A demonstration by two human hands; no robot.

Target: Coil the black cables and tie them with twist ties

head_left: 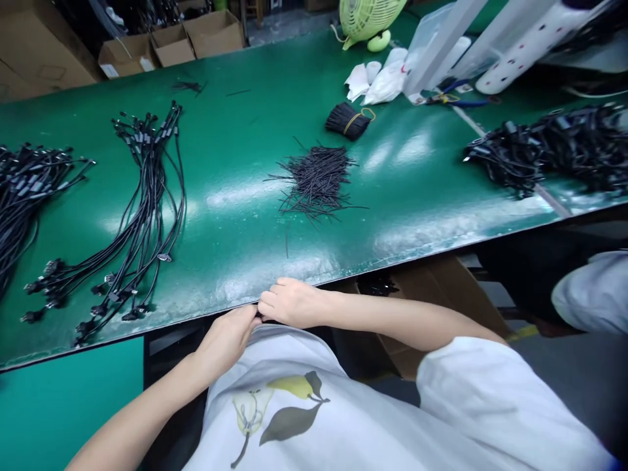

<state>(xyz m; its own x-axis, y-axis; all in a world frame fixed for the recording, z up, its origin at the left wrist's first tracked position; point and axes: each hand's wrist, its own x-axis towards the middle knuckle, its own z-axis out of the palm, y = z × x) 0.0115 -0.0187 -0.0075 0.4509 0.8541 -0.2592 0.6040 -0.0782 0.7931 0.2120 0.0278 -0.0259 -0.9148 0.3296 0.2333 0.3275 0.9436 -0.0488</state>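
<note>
At the front edge of the green table [230,239], close against the white shirt, my two hands meet. My left hand [229,335] has its fingers closed, with the tips turned down at the table edge. Touching or nearly touching it, my right hand [293,302] is curled with the knuckles up. A small dark bit shows between the fingertips, but what it belongs to is hidden. Ahead of the hands lies a loose pile of short black ties [321,180], with a single black tie [287,242] nearer the edge. Behind the pile sits a rubber-banded bundle of black ties [347,121].
Black cables with plugs [144,196] lie spread on the left, beside another cable heap [29,183]. Coiled black cables [549,147] cover the right side. Farther back are blue-handled pliers [468,102], crumpled white paper [385,82] and a green fan [370,19].
</note>
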